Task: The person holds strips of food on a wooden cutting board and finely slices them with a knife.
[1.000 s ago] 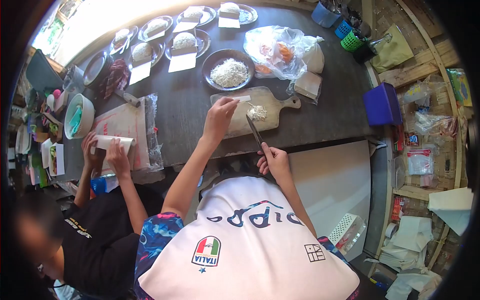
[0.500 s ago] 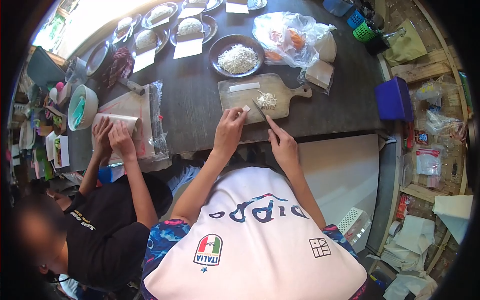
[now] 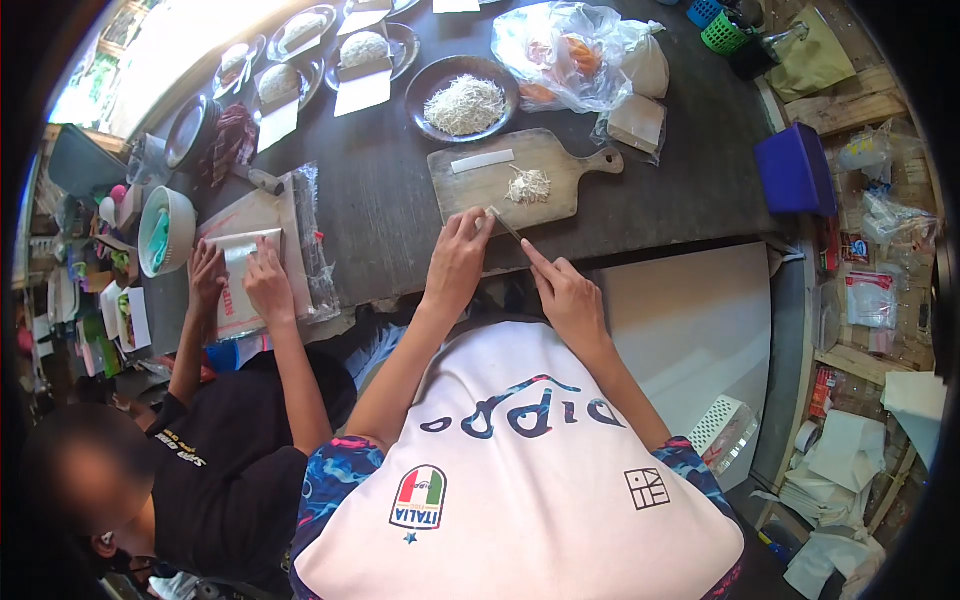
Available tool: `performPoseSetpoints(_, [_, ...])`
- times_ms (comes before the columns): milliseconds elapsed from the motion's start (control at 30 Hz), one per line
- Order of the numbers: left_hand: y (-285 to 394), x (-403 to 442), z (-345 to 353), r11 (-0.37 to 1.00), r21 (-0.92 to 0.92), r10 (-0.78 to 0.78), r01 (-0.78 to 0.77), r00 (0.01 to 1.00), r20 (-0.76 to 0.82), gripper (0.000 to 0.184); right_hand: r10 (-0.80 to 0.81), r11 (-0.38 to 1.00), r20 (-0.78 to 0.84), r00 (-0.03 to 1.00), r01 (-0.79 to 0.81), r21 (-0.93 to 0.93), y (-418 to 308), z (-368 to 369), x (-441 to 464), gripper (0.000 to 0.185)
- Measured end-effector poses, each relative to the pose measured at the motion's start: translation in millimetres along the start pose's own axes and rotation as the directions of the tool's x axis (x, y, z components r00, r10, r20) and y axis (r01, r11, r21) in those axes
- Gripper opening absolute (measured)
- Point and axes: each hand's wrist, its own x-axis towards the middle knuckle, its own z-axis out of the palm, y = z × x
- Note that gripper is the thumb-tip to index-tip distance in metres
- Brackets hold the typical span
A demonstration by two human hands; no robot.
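My left hand pinches a small white piece at the front edge of a wooden cutting board. In my right hand is a knife, its tip close to that piece. A flat white strip lies on the board's far left part. Right of it sits a small pile of thin shreds. Behind the board stands a dark bowl heaped with white shreds.
At left, a co-worker's hands press a pale wrapper on a plastic sheet. Plates with white mounds line the back. A plastic bag, a wrapped block and a purple bin stand at right.
The white strip has been let go and lies on the board. My left hand has come back to the board's front edge with a small piece. The knife has moved from the pile toward it.
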Motion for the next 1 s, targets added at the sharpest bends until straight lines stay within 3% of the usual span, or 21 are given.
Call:
performPoseSetpoints(200, [2.3, -0.6, 2.4, 0.999, 0.044, -0.012, 0.011, 1.000, 0.010, 0.055, -0.067, 0.997, -0.008, 0.998, 0.067, -0.041, 8.7, 0.7, 4.7, 0.051])
performPoseSetpoints(600, [11.2, -3.1, 7.9, 0.996, 0.067, -0.045, 0.050, 0.997, -0.066, 0.057, -0.170, 0.929, 0.063, 0.983, 0.181, -0.323, 8.7, -4.9, 5.4, 0.068])
performPoseSetpoints(800, [11.4, -5.4, 10.5, 0.992, 0.104, -0.073, 0.077, 0.997, -0.040, 0.055, -0.145, 0.943, 0.095, 0.985, 0.167, -0.288, 7.1, 11.4, 20.4, 0.069])
performPoseSetpoints(900, [15.4, -6.2, 12.3, 0.989, 0.119, -0.085, 0.089, 0.995, -0.044, 0.055, -0.217, 0.949, 0.007, 0.976, 0.213, -0.233, 9.5, 31.1, 42.2, 0.068])
performPoseSetpoints(1000, [15.9, -6.5, 13.7, 0.987, 0.130, -0.086, 0.094, 0.994, -0.068, 0.056, -0.190, 0.961, 0.021, 0.981, 0.191, -0.201, 9.9, 31.6, 40.3, 0.067])
